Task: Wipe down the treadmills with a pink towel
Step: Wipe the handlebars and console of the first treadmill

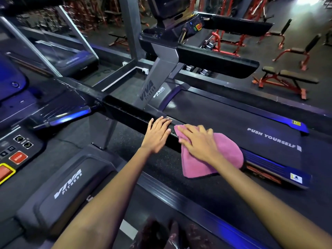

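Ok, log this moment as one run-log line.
step: wiping treadmill handrail | right hand: flat, pressing pink towel on rail | left hand: flat, resting on rail beside towel | belt: bare

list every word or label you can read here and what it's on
"VIVA FITNESS": grey upright post
"VIVA FITNESS": motor cover behind it
"VIVA FITNESS": near motor cover
"PUSH YOURSELF": treadmill belt
"STOP": red button
Yellow and white stickers on side rail: too small to read
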Demonstrator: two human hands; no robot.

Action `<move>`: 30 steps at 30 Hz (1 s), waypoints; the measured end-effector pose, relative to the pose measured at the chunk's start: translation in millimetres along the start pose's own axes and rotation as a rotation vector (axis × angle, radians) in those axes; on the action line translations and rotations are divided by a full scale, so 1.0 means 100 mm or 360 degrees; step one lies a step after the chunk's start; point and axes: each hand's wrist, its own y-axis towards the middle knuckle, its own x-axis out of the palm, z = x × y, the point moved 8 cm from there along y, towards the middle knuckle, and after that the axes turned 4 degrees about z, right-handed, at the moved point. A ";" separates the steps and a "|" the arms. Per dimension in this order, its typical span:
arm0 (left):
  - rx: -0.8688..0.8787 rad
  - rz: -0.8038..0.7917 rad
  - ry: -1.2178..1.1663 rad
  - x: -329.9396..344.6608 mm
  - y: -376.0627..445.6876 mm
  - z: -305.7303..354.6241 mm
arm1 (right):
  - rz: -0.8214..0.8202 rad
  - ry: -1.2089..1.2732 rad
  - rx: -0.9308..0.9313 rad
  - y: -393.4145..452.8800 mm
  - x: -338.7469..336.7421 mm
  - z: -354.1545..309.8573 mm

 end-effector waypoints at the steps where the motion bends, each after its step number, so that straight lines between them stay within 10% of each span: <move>1: -0.0004 0.0012 -0.0010 0.00 0.00 0.00 | 0.0019 -0.0071 -0.0038 -0.10 0.01 0.03; 8: -0.0002 0.0053 -0.0049 0.00 -0.01 0.00 | 0.0144 -0.0179 0.0194 0.05 0.02 -0.09; 13: 0.0132 -0.0058 0.0006 -0.01 -0.01 -0.01 | 0.0416 -0.0229 -0.0294 -0.14 -0.02 -0.07; 19: 0.0241 -0.0192 0.0027 -0.05 0.04 0.01 | 0.0456 -0.0051 0.0295 0.20 -0.09 -0.17; 25: 0.0388 -0.0339 -0.0549 -0.26 0.20 -0.24 | 0.0259 -0.0116 0.0248 0.07 0.04 -0.16; 30: 0.0311 -0.0135 -0.0228 -0.51 0.30 -0.79 | 0.0438 -0.0137 0.0532 0.04 -0.01 -0.19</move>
